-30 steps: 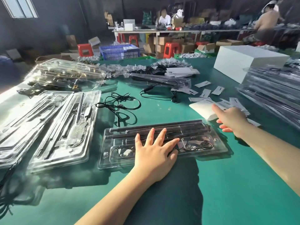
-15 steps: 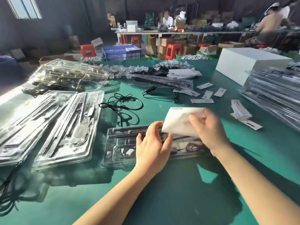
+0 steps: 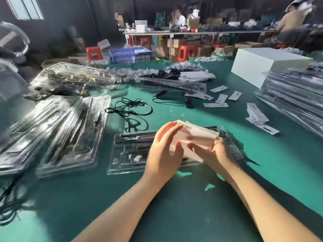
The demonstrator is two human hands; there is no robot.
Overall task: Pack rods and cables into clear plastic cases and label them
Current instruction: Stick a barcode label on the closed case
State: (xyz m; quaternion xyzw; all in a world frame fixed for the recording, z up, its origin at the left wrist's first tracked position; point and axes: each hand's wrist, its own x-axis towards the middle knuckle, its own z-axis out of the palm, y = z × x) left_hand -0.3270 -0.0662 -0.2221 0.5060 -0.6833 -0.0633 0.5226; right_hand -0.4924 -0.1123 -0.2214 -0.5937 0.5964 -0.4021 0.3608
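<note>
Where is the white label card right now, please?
Head view, centre: the label card is held between the left hand and right hand, above the clear case.

Green table (image 3: 262, 172); clear cases (image 3: 129, 154), cables (image 3: 129, 109), labels (image 3: 257, 116), white box (image 3: 258, 67)

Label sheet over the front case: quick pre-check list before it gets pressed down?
1. Label sheet held by both hands: ok. The left hand holds its left end and the right hand its right part.
2. Sheet over the clear plastic case: ok, it hangs above the case's right half.
3. Rods seated in the case's far channels: ok on the visible left part; the rest is hidden by the hands.
4. Cable inside the case: cannot tell, hidden and blurred.
5. Sheet squared to the case edges: cannot tell, motion blur.
6. Barcode facing up: ok, it shows at the sheet's far left corner.
</note>
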